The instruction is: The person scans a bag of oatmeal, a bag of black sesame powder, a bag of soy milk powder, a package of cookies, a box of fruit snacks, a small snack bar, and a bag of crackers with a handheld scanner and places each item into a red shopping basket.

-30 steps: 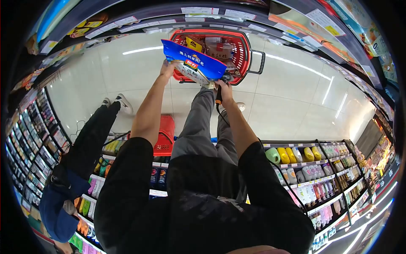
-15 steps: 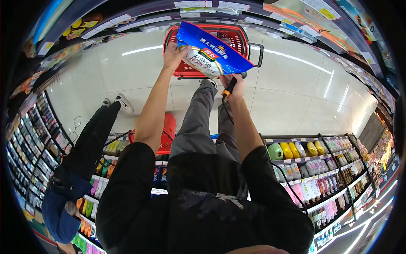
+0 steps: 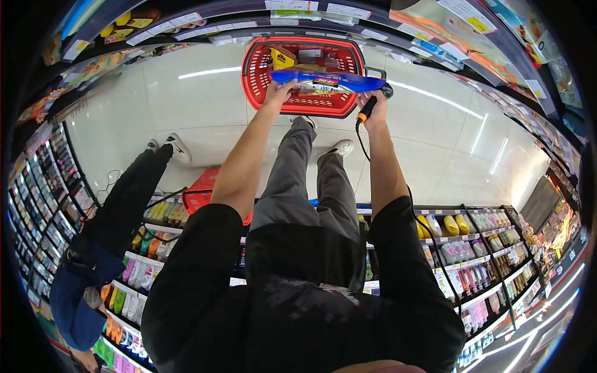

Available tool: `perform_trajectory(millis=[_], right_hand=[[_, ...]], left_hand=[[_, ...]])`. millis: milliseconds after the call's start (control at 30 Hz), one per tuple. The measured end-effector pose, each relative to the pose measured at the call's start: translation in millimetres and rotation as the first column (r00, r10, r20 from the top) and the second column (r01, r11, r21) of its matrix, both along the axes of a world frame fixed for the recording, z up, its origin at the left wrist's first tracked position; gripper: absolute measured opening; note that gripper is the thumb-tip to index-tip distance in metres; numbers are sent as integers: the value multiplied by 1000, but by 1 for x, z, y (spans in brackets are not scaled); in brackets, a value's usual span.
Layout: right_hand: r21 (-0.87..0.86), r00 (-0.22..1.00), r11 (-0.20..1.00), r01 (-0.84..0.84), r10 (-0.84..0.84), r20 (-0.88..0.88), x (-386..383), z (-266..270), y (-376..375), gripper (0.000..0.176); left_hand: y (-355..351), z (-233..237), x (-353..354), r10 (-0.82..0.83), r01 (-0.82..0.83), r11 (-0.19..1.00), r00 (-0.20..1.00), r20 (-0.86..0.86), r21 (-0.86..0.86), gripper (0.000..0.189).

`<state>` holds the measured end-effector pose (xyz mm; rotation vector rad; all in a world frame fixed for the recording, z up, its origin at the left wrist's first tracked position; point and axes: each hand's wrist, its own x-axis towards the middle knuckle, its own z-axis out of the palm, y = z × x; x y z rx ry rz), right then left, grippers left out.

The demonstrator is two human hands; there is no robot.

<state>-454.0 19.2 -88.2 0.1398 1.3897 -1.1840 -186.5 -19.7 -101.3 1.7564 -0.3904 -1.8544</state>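
A blue bag of goods (image 3: 329, 79) lies flat across the top of a red shopping basket (image 3: 255, 74) on the floor ahead of me. My left hand (image 3: 278, 93) grips the bag's left end. My right hand (image 3: 375, 105) is at the bag's right end and is closed around an orange-and-black handle with a cable running down my arm. Inside the basket, several packets show, a yellow one (image 3: 283, 59) among them.
Another person in dark trousers and white shoes (image 3: 177, 148) stands to my left beside a second red basket (image 3: 205, 193). Shelves of bottles and tubes (image 3: 466, 236) run below and to the right. Price-tagged shelves (image 3: 298, 12) line the far side of the tiled aisle.
The blue bag went from held up and tilted in front of the basket to flat and low over the basket's opening. Both arms have stretched forward.
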Motion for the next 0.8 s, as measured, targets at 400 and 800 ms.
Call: perform_trajectory(millis=[400,800], right_hand=[[32,987,990,-137,139,-80,34,1,-25,29],[101,976,979,-179,189,-110,44,-12,-36,28]], left_hand=[[-5,-7,34,-17,14,1000,991,130,21,36],[-13,-38,69,-433,415,901,829,355,129,44]])
